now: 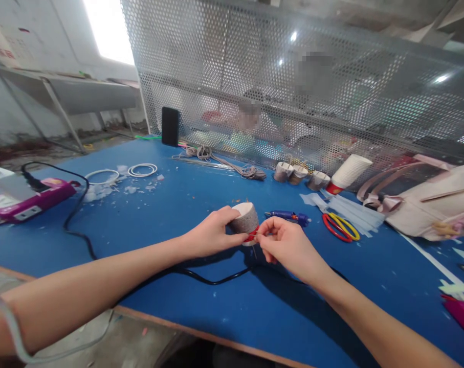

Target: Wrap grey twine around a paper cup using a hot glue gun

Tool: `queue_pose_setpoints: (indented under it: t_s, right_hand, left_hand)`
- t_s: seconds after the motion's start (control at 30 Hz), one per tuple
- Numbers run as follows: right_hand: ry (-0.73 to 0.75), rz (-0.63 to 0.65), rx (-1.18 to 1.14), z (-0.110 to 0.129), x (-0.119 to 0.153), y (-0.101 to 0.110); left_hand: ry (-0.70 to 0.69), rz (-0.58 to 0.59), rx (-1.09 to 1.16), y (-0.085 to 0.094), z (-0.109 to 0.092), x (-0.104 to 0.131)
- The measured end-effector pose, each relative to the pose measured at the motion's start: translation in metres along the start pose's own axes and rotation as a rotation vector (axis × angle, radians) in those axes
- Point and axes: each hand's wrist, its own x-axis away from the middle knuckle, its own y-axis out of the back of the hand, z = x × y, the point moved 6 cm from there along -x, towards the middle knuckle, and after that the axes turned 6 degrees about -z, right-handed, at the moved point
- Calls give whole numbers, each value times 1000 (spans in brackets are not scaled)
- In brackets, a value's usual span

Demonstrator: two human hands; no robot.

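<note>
My left hand [212, 232] is closed around a paper cup [245, 221] partly wrapped in grey cord, with a red band showing below the wrapping. The cup is tilted, its white side toward the upper left. On its right, my right hand [280, 237] has thumb and forefinger pinched together at the red band on what looks like a thin cord [254, 251]. A short loose length hangs below those fingers. Just beyond my right hand lies a blue glue gun [289, 217] on the blue table [212, 312].
Several cord-wrapped cups [318, 180] and a stack of paper cups [349, 174] stand near the perforated metal screen [232, 76]. Glue sticks [360, 217], red and yellow rings [339, 228], and a pale bag [431, 204] are right. A black cable [216, 281] crosses the table's front; a purple power strip [43, 202] is left.
</note>
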Motion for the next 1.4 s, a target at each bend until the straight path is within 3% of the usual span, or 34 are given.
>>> queue_pose_setpoints:
  t_s: [0.07, 0.17, 0.27, 0.37, 0.5, 0.93, 1.4]
  right_hand:
    - [-103, 90, -172, -4, 0, -5]
    - [-58, 93, -194, -4, 2, -5]
    - [113, -6, 12, -1, 5, 1]
    - [381, -128, 249, 11, 11, 5]
    - [596, -211, 366, 21, 18, 6]
    - [545, -300, 364, 13, 12, 11]
    - [542, -309, 346, 12, 12, 10]
  left_hand:
    - [-18, -15, -23, 1, -1, 0]
    - [-28, -20, -39, 1, -3, 1]
    - [-32, -20, -26, 1, -5, 1]
    - [-24, -30, -10, 0, -4, 2]
    - [-15, -19, -12, -1, -2, 2]
    - [2, -7, -20, 0, -6, 3]
    - [22, 21, -18, -1, -8, 2]
